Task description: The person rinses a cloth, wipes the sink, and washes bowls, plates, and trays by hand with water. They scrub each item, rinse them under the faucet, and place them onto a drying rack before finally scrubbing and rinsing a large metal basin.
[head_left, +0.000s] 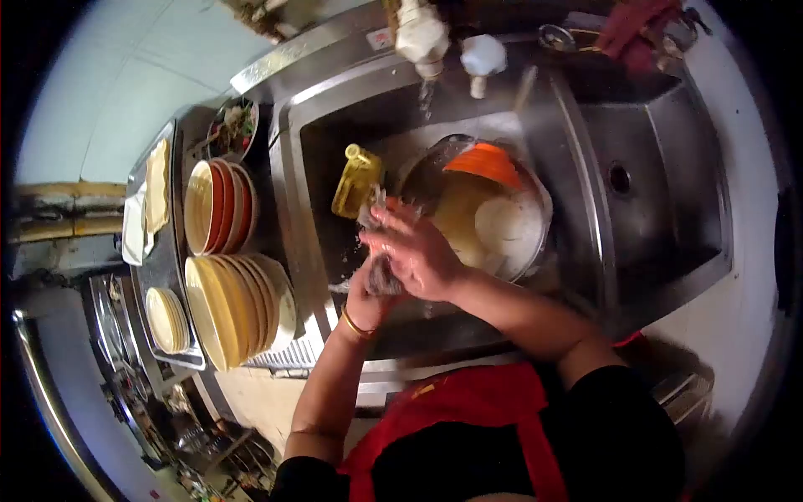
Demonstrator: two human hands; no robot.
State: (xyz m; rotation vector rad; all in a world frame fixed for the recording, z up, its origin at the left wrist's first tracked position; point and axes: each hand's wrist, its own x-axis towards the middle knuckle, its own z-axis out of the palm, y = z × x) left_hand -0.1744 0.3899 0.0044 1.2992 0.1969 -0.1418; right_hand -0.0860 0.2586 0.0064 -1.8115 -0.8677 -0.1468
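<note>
My left hand [370, 299] and my right hand [418, 255] are pressed together over the left sink bowl. A wet, crumpled grey cloth [383, 276] is squeezed between them, and drops of water spray off it. Motion blurs the fingertips and the cloth's edges. Just beyond the hands lies a yellow plastic bottle [355, 182]. To their right is a round metal basin [545, 219] of cloudy water, with an orange bowl [485, 164] and a white bowl [502, 224] inside.
Water runs from a tap [422, 46] at the back; a second tap [483, 60] stands beside it. Stacked yellow plates [222, 309] and red-and-cream bowls [209, 209] line the left counter, with small plates [167, 320] on a tray. A divider [585, 167] separates the right sink [661, 201].
</note>
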